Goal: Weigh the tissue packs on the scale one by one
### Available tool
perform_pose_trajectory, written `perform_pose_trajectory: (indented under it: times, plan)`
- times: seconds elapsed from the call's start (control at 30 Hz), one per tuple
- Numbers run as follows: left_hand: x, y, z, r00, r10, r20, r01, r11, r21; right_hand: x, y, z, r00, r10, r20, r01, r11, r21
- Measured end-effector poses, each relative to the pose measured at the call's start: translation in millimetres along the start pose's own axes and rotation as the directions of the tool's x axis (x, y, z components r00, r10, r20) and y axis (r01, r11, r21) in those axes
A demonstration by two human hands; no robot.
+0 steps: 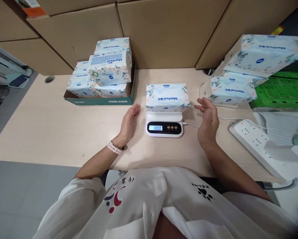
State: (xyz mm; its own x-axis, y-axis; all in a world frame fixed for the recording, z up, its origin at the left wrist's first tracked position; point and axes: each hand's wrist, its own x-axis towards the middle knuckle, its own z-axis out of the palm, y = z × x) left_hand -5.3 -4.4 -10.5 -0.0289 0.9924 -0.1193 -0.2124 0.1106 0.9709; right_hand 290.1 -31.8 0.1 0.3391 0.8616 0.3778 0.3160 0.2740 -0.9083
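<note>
A pack of tissues (167, 97) in floral wrapping lies on a white digital scale (164, 117), whose lit display shows what looks like 100.0. My left hand (130, 122) rests on its edge on the table, to the left of the scale, with fingers stretched out and nothing held. On the other side, my right hand (208, 121) is raised with fingers apart, holding nothing. Both hands are clear of the pack and the scale. A thin white cable (191, 125) runs from the scale's right side and passes behind my right hand.
A green open carton (99, 101) with several tissue packs stands at the back left. More tissue packs (232, 89) are stacked at the right beside a green wrapped bundle (279, 88). A white power strip (255, 139) lies at the right edge. Cardboard boxes (163, 36) line the back.
</note>
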Motion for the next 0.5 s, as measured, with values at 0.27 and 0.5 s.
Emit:
perform_pose_trajectory:
  times: [0.27, 0.5]
  plan:
    - [1.5, -2.7, -1.8, 1.0, 0.001, 0.019, -0.002, 1.0, 0.013, -0.6, 0.8, -0.8, 1.0, -0.013, 0.024, 0.015, 0.997, -0.071]
    - [0.9, -1.5, -1.7, 1.0, 0.0, 0.006, 0.0, 1.0, -0.008, -0.8, 3.6, -0.8, 1.0, -0.011, 0.009, 0.011, 1.0, -0.004]
